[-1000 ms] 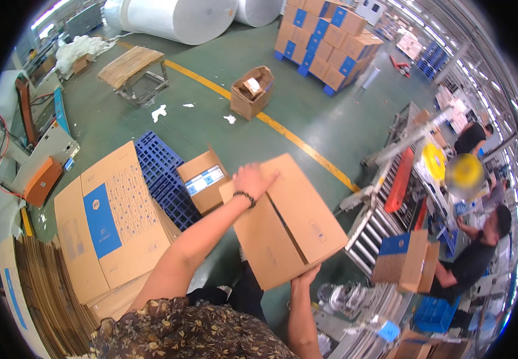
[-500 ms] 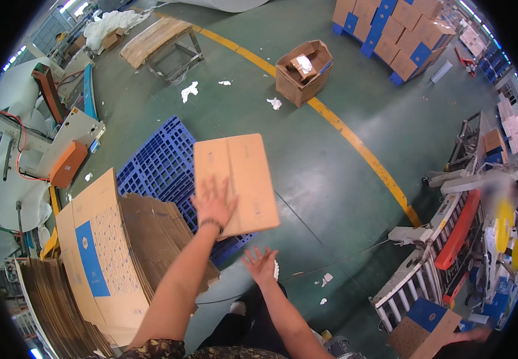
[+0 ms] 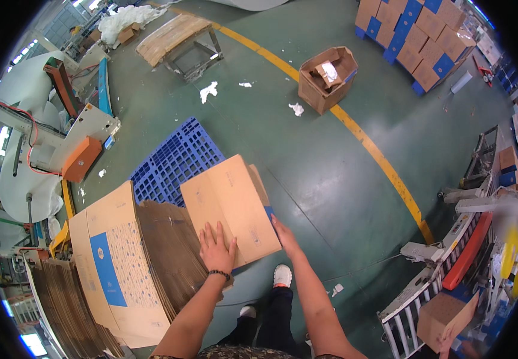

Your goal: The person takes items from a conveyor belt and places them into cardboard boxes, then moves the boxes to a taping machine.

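Note:
A tan flattened cardboard box (image 3: 226, 194) tilts in front of me above the blue pallet. My left hand (image 3: 217, 248) lies spread on its near left face, open and pressing on the board. At the box's right edge, by a blue strip, my right hand (image 3: 286, 234) has its fingers closed on the side. A flap stands slightly away from that right side. To the left, close to my left forearm, leans a thick stack of flattened cardboard boxes (image 3: 115, 263), its front sheet printed with a blue panel. The blue plastic pallet (image 3: 178, 158) is partly covered by the held box.
An open carton (image 3: 325, 90) with scraps inside stands on the yellow floor line. Packed cartons (image 3: 414, 45) are stacked far right. A roller conveyor (image 3: 403, 317) runs along the right, where another person's hand holds a carton (image 3: 444, 317). A wooden-topped bench (image 3: 175, 39) stands far left.
The cardboard box has come nearer and turned, showing its blue-striped side. My right hand has risen from below and taken its right edge. My left hand stays spread on its face.

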Tool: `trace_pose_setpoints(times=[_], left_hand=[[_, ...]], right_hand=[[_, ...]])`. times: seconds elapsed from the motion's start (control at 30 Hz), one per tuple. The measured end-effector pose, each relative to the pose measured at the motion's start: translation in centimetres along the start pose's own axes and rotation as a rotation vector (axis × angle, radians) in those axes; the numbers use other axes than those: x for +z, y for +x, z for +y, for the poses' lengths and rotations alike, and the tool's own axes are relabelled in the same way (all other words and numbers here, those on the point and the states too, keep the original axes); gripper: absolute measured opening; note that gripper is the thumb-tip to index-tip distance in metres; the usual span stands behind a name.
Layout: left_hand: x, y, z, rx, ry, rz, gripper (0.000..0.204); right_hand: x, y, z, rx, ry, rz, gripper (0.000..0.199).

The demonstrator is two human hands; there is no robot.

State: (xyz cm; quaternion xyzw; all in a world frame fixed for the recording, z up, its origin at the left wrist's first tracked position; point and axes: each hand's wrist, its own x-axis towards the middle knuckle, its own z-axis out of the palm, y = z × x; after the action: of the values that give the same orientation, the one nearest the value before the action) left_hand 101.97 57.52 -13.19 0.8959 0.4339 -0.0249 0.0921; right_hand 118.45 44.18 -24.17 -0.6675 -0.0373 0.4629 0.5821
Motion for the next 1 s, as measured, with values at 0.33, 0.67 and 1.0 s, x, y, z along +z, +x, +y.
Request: trace_pose_setpoints(times=[0.33,0.67,1.0], left_hand=[[-0.8,-3.5,-9.5,-0.075,0.031,-0.189,0.093],[-19.5,-10.4,-17.5,0.679,-0.065,-0.056,0.071],[-14.7,-28.4,-45.9,1.328,0.103,0.187,0.075]], right_hand=[[8.2,4.4,-1.5,0.007,-0.136,-0.158,0.065],[14.0,-46.2,32.6,0.505,-1.084,0.235,0.049],[34.3,-79.7,45.8,0.779,-0.554,0.363,0.039]])
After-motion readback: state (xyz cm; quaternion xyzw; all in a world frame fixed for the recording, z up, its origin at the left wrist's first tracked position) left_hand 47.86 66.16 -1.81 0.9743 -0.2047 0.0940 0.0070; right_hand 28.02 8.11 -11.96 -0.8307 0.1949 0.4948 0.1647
